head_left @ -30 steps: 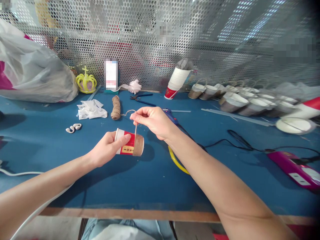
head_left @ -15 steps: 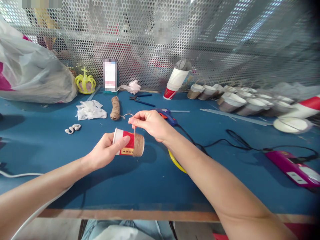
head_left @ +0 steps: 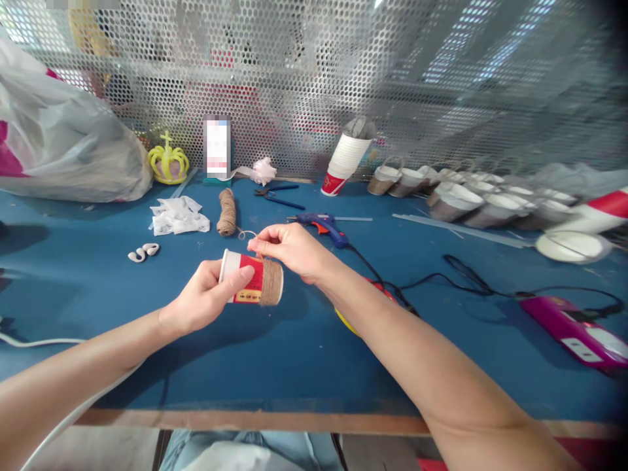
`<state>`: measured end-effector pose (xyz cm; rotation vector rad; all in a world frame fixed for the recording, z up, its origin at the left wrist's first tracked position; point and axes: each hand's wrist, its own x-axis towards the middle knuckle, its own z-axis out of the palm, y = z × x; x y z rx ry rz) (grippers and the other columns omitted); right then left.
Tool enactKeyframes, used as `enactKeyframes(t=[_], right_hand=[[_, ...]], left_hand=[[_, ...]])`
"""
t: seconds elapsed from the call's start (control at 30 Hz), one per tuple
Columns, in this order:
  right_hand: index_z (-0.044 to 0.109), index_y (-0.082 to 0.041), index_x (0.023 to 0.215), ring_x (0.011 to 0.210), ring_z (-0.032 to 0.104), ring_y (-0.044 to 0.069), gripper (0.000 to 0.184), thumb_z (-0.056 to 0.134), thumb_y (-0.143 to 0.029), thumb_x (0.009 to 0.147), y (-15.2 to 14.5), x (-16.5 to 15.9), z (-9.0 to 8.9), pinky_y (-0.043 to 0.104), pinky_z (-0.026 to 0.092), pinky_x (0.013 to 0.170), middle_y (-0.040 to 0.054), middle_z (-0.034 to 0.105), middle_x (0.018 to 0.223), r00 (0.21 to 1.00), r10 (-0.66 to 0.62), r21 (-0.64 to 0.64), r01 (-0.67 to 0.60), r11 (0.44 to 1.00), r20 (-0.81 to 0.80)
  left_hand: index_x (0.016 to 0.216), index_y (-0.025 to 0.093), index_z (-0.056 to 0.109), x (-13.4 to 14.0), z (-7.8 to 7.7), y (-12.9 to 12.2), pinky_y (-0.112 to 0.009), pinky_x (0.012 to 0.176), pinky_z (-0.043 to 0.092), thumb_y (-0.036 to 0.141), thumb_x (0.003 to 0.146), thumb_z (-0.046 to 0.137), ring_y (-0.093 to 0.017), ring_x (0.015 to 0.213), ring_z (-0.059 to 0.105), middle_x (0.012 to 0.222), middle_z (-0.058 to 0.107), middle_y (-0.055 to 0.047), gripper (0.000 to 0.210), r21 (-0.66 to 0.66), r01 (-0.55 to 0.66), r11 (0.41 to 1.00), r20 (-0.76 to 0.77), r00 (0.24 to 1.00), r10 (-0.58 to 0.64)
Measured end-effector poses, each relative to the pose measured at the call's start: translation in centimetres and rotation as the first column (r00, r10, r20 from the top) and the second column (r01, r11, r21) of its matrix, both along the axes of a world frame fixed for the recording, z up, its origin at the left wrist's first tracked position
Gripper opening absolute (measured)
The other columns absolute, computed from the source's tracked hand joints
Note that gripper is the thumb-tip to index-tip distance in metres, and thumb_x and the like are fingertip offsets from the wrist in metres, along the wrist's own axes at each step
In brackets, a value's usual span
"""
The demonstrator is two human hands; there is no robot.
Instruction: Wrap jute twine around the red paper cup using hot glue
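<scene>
My left hand (head_left: 209, 294) is closed around a red and white paper cup (head_left: 249, 278), which lies on its side in the air above the table. Brown twine (head_left: 271, 282) is wound in close turns around the cup's right-hand part. With thumb and fingers pinched, my right hand (head_left: 289, 248) holds the twine's running strand just above the cup. From those fingers the strand curls back to a twine hank (head_left: 226, 212) lying behind. A blue glue gun (head_left: 321, 226) rests on the table behind my right hand.
Pliers (head_left: 279, 196) and a stack of paper cups (head_left: 346, 160) are at the back. Covered cups (head_left: 456, 199) line the right rear, near a purple power strip (head_left: 574, 330) with a black cable. A crown-shaped ornament (head_left: 167, 160) and a plastic bag (head_left: 73, 131) stand left.
My right hand has come down a little closer to the cup, shortening the strand between fingers and cup. More of the glue gun shows. My left hand keeps its hold.
</scene>
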<state>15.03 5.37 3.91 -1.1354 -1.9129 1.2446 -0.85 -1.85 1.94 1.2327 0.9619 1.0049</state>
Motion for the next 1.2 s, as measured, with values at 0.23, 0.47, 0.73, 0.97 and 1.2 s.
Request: enactKeyframes(t=[0.23,0.47,0.73,0.97,1.2], right_hand=[[0.062,-0.015,0.066,0.054,0.047,0.009,0.026,0.063,-0.041,0.067,0.4,-0.2,-0.6,0.024,0.037,0.052,-0.0008,0.057,0.060,1.000,-0.012,-0.033,0.012,0.999,-0.016],[0.062,-0.015,0.066,0.055,0.049,0.010,0.026,0.064,-0.041,0.067,0.3,-0.3,-0.6,0.024,0.038,0.055,-0.0010,0.058,0.059,1.000,-0.006,-0.067,0.005,0.998,-0.011],[0.062,-0.014,0.079,0.073,0.059,0.013,0.036,0.054,-0.049,0.076,0.1,0.9,1.6,0.024,0.046,0.063,0.0062,0.065,0.082,0.998,-0.047,-0.106,0.044,0.993,-0.031],[0.054,-0.015,0.109,0.086,0.062,0.019,0.048,0.058,-0.048,0.074,-2.0,3.4,2.1,0.033,0.051,0.070,0.0095,0.064,0.100,0.983,0.180,-0.221,-0.186,0.957,-0.045],[0.053,-0.018,0.106,0.102,0.055,0.021,0.042,0.069,-0.031,0.068,-4.5,2.8,0.5,0.038,0.042,0.091,0.0090,0.057,0.110,0.974,0.020,0.384,-0.108,0.917,0.225]], left_hand=[[0.081,0.011,0.069,0.1,0.0,0.3,-0.022,0.058,0.047,0.050,0.067,0.064,-0.013,0.057,0.059,0.064,0.067,-0.003,0.042,-0.072,-0.055,0.996,0.072,0.996,0.060],[0.080,0.011,0.068,0.1,0.0,0.5,-0.020,0.056,0.045,0.049,0.067,0.064,-0.011,0.056,0.057,0.063,0.066,-0.002,0.040,-0.091,-0.045,0.995,0.112,0.992,0.055],[0.082,0.011,0.069,-0.2,0.1,0.0,-0.024,0.061,0.045,0.050,0.075,0.054,-0.015,0.064,0.056,0.074,0.068,-0.006,0.043,0.188,-0.004,0.982,-0.151,0.988,0.033],[0.079,0.012,0.068,-0.5,-0.2,0.6,-0.023,0.064,0.044,0.039,0.076,0.057,-0.016,0.067,0.057,0.074,0.067,-0.004,0.029,0.303,0.055,0.951,-0.240,0.971,0.021],[0.078,0.012,0.065,0.2,0.3,1.4,-0.022,0.061,0.045,0.049,0.068,0.063,-0.013,0.062,0.059,0.070,0.067,-0.004,0.038,-0.272,0.041,0.961,0.201,0.980,0.015]])
